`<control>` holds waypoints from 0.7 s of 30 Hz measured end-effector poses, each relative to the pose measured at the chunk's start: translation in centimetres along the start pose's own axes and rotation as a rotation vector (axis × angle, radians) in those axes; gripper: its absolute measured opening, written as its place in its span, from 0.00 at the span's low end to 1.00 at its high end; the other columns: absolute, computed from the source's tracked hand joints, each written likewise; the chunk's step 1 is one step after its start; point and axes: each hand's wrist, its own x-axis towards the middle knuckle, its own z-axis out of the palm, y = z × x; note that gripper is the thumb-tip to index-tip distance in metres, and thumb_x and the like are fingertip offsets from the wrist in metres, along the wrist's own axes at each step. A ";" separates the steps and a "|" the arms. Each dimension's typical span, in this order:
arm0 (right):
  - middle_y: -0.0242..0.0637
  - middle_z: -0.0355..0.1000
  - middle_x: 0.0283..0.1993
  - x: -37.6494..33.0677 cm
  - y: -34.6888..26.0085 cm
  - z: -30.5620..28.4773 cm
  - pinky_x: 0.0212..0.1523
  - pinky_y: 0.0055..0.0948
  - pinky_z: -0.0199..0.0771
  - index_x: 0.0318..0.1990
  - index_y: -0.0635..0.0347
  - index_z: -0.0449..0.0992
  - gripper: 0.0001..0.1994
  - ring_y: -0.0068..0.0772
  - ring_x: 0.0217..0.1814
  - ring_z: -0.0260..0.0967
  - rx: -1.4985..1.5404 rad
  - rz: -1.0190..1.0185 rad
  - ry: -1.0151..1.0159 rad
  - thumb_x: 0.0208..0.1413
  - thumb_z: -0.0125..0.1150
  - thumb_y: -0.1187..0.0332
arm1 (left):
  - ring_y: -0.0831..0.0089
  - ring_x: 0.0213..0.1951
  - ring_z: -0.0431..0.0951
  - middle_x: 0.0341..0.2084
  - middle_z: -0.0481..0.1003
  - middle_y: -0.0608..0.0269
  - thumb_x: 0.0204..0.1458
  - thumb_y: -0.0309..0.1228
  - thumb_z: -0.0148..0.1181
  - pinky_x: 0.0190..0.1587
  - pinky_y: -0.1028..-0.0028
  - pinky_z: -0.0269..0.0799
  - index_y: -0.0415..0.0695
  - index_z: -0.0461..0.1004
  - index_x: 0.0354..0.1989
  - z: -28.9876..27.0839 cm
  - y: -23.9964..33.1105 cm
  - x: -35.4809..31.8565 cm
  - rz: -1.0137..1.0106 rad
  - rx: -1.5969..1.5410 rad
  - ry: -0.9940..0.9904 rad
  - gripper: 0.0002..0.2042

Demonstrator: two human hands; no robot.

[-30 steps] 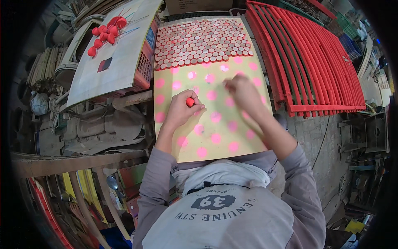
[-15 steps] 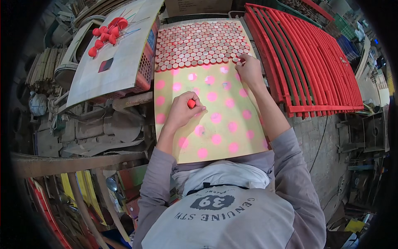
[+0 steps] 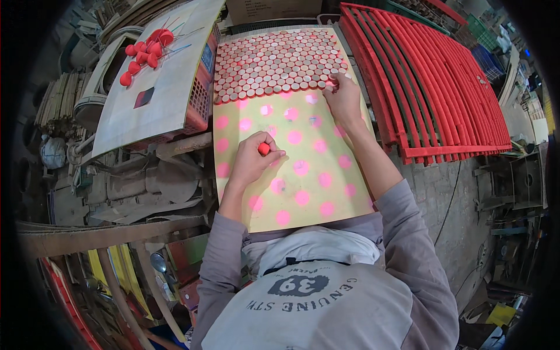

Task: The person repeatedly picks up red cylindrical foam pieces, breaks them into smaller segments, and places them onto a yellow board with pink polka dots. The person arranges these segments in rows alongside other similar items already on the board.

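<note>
A pale yellow board (image 3: 318, 219) with pink spots lies across my lap. Its far half carries rows of small round discs (image 3: 274, 61) with pale tops and red edges, packed tightly together. My right hand (image 3: 345, 102) is at the right end of the nearest row, thumb and fingers pinched on a disc there; the fingers partly cover it. Over the middle of the board, my left hand (image 3: 248, 163) is closed around a small red piece (image 3: 264, 149), whose rounded end shows at the curled fingers. Anything else inside that fist is hidden.
To the left, a white panel (image 3: 125, 111) rests on a red plastic basket (image 3: 198, 105) and bears several red rounded pieces (image 3: 146, 53) on thin sticks. A red slatted rack (image 3: 429, 87) stands on the right. A wooden rail (image 3: 116, 233) runs at the lower left.
My right hand has shifted slightly left along the nearest row of discs. My left hand stays closed over the board, nearly in place. The whole view has shifted a little.
</note>
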 end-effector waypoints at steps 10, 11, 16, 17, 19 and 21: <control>0.48 0.77 0.41 -0.3 0.1 -1.7 0.46 0.40 0.75 0.44 0.67 0.77 0.17 0.46 0.39 0.77 -0.143 -0.033 0.069 0.44 0.72 0.73 | 0.79 0.24 0.67 0.21 0.69 0.66 0.45 0.25 0.72 0.29 0.75 0.65 0.37 0.69 0.24 0.3 -0.5 0.1 -0.025 -0.079 0.010 0.13; 0.46 0.78 0.38 -0.2 0.1 -1.6 0.46 0.40 0.74 0.44 0.65 0.77 0.17 0.46 0.38 0.77 -0.150 0.013 0.046 0.45 0.72 0.72 | 0.79 0.24 0.67 0.21 0.69 0.66 0.45 0.25 0.72 0.29 0.75 0.65 0.37 0.69 0.24 0.4 -0.6 0.1 -0.021 -0.081 0.016 0.13; 0.37 0.79 0.27 0.6 1.2 -0.8 0.45 0.40 0.68 0.44 0.60 0.78 0.16 0.41 0.36 0.78 -0.126 0.133 0.022 0.47 0.71 0.67 | 0.79 0.24 0.68 0.21 0.69 0.65 0.45 0.25 0.72 0.29 0.75 0.66 0.37 0.69 0.24 0.4 -0.4 0.1 -0.034 -0.106 0.015 0.13; 0.37 0.79 0.27 0.7 1.3 -0.8 0.45 0.39 0.67 0.44 0.59 0.78 0.16 0.40 0.36 0.78 -0.124 0.136 0.029 0.47 0.71 0.68 | 0.79 0.24 0.68 0.22 0.69 0.65 0.45 0.25 0.72 0.29 0.75 0.66 0.37 0.68 0.24 0.3 -0.3 0.1 -0.035 -0.084 0.014 0.13; 0.36 0.80 0.27 0.9 1.5 -0.8 0.46 0.39 0.65 0.44 0.59 0.78 0.16 0.39 0.35 0.78 -0.124 0.138 0.044 0.47 0.71 0.69 | 0.79 0.25 0.68 0.22 0.69 0.65 0.45 0.24 0.72 0.29 0.75 0.66 0.37 0.68 0.24 0.3 -0.2 0.2 -0.037 -0.045 0.013 0.13; 0.36 0.80 0.27 0.9 1.4 -0.8 0.46 0.39 0.65 0.44 0.59 0.78 0.16 0.39 0.35 0.78 -0.118 0.145 0.038 0.47 0.71 0.69 | 0.79 0.25 0.68 0.22 0.69 0.65 0.45 0.24 0.72 0.29 0.75 0.66 0.37 0.68 0.25 0.4 -0.3 0.2 -0.041 -0.073 0.014 0.13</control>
